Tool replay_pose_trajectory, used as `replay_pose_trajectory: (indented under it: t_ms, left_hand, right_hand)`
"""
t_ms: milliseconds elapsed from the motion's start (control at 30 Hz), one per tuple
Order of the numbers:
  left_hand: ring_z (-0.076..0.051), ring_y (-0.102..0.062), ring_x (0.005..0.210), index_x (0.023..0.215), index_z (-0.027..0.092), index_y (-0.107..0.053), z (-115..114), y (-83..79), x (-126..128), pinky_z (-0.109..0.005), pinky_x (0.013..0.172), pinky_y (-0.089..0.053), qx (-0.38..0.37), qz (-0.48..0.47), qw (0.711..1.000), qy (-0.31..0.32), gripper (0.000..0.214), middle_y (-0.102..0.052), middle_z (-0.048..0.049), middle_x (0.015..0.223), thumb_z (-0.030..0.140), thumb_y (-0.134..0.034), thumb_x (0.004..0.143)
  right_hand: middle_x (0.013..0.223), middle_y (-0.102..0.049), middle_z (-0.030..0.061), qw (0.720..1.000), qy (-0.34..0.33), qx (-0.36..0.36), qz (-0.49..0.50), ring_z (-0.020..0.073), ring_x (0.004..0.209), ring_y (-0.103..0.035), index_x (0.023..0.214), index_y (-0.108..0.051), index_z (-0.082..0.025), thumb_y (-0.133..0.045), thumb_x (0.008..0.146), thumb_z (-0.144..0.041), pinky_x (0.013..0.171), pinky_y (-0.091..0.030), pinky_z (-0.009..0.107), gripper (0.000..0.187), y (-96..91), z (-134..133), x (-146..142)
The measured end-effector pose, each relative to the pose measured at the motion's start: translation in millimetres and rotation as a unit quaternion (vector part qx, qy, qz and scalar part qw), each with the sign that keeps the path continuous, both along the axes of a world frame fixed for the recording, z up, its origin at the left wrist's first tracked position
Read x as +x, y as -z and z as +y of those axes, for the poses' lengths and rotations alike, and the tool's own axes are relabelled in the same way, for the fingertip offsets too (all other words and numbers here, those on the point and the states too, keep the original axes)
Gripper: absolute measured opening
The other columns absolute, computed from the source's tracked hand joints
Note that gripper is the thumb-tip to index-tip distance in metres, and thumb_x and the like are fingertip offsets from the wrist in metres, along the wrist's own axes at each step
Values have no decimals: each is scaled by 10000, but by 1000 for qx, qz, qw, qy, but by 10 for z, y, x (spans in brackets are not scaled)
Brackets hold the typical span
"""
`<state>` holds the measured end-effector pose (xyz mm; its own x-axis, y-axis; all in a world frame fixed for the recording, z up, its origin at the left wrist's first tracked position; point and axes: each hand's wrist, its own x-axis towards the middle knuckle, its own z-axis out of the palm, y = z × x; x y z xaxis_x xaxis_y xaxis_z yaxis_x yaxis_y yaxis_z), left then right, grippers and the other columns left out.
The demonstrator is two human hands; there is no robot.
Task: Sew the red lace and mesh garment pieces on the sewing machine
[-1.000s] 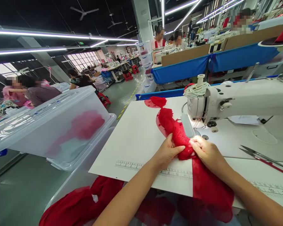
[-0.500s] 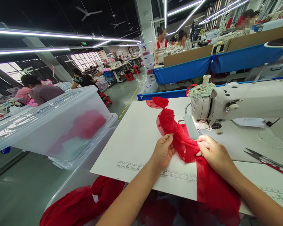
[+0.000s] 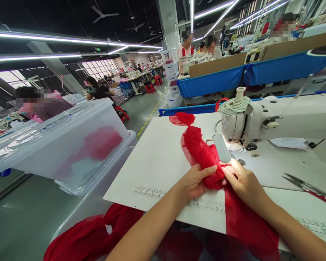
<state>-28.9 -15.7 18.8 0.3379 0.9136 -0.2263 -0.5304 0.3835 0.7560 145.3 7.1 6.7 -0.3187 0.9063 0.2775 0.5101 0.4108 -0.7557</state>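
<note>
A long strip of red lace fabric [image 3: 197, 146] runs across the white sewing table [image 3: 157, 159] from the far edge, under the head of a white sewing machine [image 3: 274, 117], and over the near edge. My left hand [image 3: 194, 181] pinches a bunched part of the fabric just in front of the needle area. My right hand [image 3: 240, 181] grips the same bunch from the right, fingers closed on it. A ruler scale [image 3: 152, 192] is printed along the table's front.
A clear plastic bin [image 3: 57, 145] holding red cloth stands at the left, stacked on another. Scissors [image 3: 306, 186] lie on the table at the right. More red fabric [image 3: 89, 235] is heaped below the table edge. Other people work at benches behind.
My hands spread apart on the fabric half a second ago, then came back together, gathering the red lace into a bunch in front of the machine.
</note>
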Motion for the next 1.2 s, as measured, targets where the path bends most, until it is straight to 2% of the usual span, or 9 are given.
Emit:
replay_pose_trajectory:
  t_ms: [100, 233, 400, 567, 700, 800, 900, 1033, 1200]
  left_hand:
    - [-254, -713, 849, 899, 131, -703, 10, 6, 15, -379, 842, -537, 36, 0, 995, -96, 429, -742, -90, 852, 435, -924, 692]
    - [-301, -679, 1111, 918, 144, -728, 55, 10, -21, -400, 1024, -491, 34, -36, 981, -190, 299, -759, -99, 986, 345, -858, 738]
    - [-292, -667, 1158, 877, 138, -737, 92, -16, -28, -379, 1066, -481, 20, -49, 978, -202, 158, -761, -94, 969, 277, -742, 804]
    - [-233, -699, 1074, 837, 143, -732, 108, -54, -15, -338, 1056, -502, -13, -78, 973, -216, 109, -766, -63, 917, 184, -638, 874]
    - [-197, -707, 1051, 922, 147, -740, 119, -85, -14, -292, 1030, -518, -57, -99, 967, -229, 140, -773, -68, 981, 237, -635, 945]
    - [-226, -701, 1078, 1013, 134, -735, 106, -84, -9, -317, 1032, -523, -36, -80, 976, -197, 219, -769, -88, 1043, 262, -801, 848]
    - [-227, -719, 965, 947, 102, -731, 110, -54, -3, -329, 989, -539, -25, -45, 984, -172, 290, -764, -99, 970, 164, -892, 715]
    - [-180, -715, 841, 878, 95, -722, 185, -27, 3, -304, 935, -545, -54, -34, 976, -207, 153, -754, -88, 899, 77, -801, 748]
    - [-178, -720, 904, 883, 125, -711, 261, -49, 13, -298, 973, -522, -35, -21, 964, -262, 143, -756, -73, 899, 37, -693, 772]
  right_hand:
    - [728, -727, 17, 997, -66, -22, 23, 227, 654, -708, 901, -418, -282, -394, 964, -410, 681, -543, 369, 145, 43, -30, -13]
    - [948, -736, 80, 989, -94, 94, -63, 241, 818, -704, 1097, -543, -232, -475, 945, -301, 696, -533, 365, 180, 152, -56, -4]
    - [976, -689, 77, 955, -124, 212, -168, 208, 803, -631, 961, -606, -215, -475, 954, -177, 637, -471, 312, 137, 203, -82, -16]
    - [791, -598, 31, 943, -114, 259, -174, 167, 683, -525, 785, -553, -206, -459, 943, -84, 577, -374, 282, 220, 227, -77, -28]
    - [768, -558, 28, 934, -120, 293, -164, 162, 664, -456, 745, -542, -196, -445, 945, -69, 580, -329, 290, 256, 233, -81, -48]
    - [816, -571, 45, 931, -129, 308, -147, 166, 694, -450, 753, -556, -188, -428, 956, -64, 613, -336, 295, 270, 237, -86, -60]
    - [829, -578, 48, 930, -137, 306, -151, 169, 703, -452, 781, -572, -183, -416, 959, -57, 631, -338, 305, 268, 244, -92, -62]
    - [778, -566, 36, 921, -127, 328, -170, 175, 670, -425, 752, -554, -190, -412, 940, -26, 618, -315, 318, 287, 244, -101, -64]
    - [752, -552, 28, 919, -126, 330, -173, 175, 658, -415, 743, -532, -195, -417, 934, -12, 617, -286, 318, 289, 237, -103, -61]
